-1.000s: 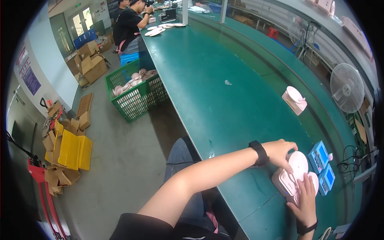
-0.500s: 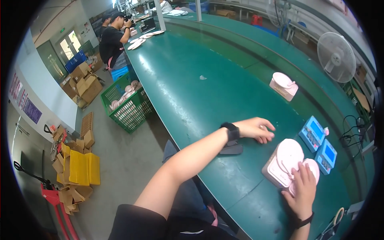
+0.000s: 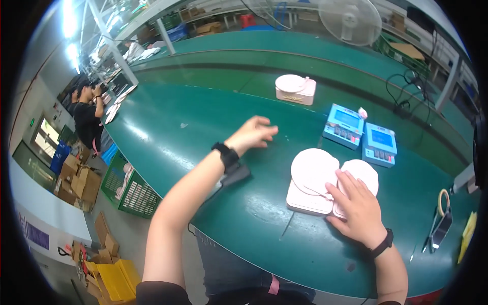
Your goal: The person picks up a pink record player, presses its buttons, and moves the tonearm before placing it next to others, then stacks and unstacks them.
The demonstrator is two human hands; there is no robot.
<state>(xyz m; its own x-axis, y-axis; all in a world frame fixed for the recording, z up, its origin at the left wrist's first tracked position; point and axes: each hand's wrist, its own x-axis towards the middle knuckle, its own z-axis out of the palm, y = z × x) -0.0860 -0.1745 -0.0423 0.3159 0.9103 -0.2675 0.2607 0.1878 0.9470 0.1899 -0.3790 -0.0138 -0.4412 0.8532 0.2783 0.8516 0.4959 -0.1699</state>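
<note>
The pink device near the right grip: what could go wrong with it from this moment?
First, the right grip rests on the smaller pink disc, while the left grip does not touch the pink device; uneven pressure could perhaps make it slide. Second, a blue box with a screen stands close behind the disc, so a push away might knock it. Third, a dark flat thing lies by the left wrist; a sweep of that arm may shift it.
</note>
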